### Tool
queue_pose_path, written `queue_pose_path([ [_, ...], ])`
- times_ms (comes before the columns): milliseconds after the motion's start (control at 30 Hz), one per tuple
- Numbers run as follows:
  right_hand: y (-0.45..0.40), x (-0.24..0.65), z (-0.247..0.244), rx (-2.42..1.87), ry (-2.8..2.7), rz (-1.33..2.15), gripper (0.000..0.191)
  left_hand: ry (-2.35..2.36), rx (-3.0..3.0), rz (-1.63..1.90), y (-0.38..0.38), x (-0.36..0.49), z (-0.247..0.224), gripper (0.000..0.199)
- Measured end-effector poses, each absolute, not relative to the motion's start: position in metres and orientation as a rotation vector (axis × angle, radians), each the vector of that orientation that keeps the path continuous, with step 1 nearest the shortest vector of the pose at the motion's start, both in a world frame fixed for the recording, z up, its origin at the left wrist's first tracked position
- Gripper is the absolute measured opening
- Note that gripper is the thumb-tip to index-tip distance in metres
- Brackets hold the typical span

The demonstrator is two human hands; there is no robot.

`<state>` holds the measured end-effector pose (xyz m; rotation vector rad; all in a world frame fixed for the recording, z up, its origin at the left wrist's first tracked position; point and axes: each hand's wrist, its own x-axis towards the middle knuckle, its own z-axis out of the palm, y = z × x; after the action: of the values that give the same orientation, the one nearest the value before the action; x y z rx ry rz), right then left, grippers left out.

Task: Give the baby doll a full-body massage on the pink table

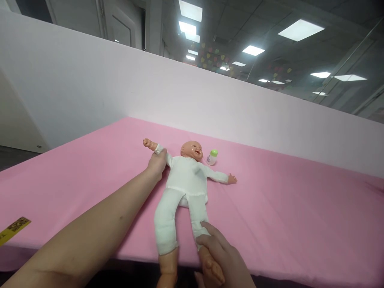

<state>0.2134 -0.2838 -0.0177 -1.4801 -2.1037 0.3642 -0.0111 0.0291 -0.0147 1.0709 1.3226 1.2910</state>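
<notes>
So, from my head, I saw the doll (187,176) on its back on the pink sheet (276,208), arms spread, feet out past the near edge. My left hand (157,163) was closed round its sleeved arm, just below the cuff; my right hand (223,249) gripped the opposite leg near the ankle. A green-capped bottle (211,158) sat beside its head, before the white wall (192,100).

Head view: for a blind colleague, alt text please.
A baby doll in white lies face-up on pink fabric, the left hand at one arm and the right hand at the opposite leg; a green-capped bottle is beside its head.
</notes>
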Motion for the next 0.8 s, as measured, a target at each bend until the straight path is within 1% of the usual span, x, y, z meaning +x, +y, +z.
queue_pose_path([
  [167, -0.277, 0.207, -0.017, -1.590, -2.164, 0.506, 0.060, 1.379, 1.244, 1.354, 0.014, -0.006, -0.009, 0.066],
  [267, -0.278, 0.207, -0.016, -1.568, -2.129, 0.516, 0.062, 1.429, 1.423, 1.313, 0.006, -0.005, -0.005, 0.065],
  [400, -0.278, 0.206, -0.007, -1.459, -2.006, 0.389, 0.060, 1.499, 1.736, 1.167, -0.003, -0.003, 0.003, 0.059],
  [533, -0.268, 0.198, 0.018, -1.336, -1.971, 0.231, 0.058, 1.501, 2.264, 0.973, -0.012, 0.005, 0.009, 0.048],
  [633, -0.253, 0.193, 0.038, -1.365, -1.925, 0.198, 0.053, 1.533, 2.593, 0.827, -0.018, 0.014, 0.008, 0.049],
  [800, -0.220, 0.193, 0.053, -1.450, -1.880, 0.246, 0.049, 1.662, 2.792, 0.677, -0.029, 0.028, 0.005, 0.054],
])
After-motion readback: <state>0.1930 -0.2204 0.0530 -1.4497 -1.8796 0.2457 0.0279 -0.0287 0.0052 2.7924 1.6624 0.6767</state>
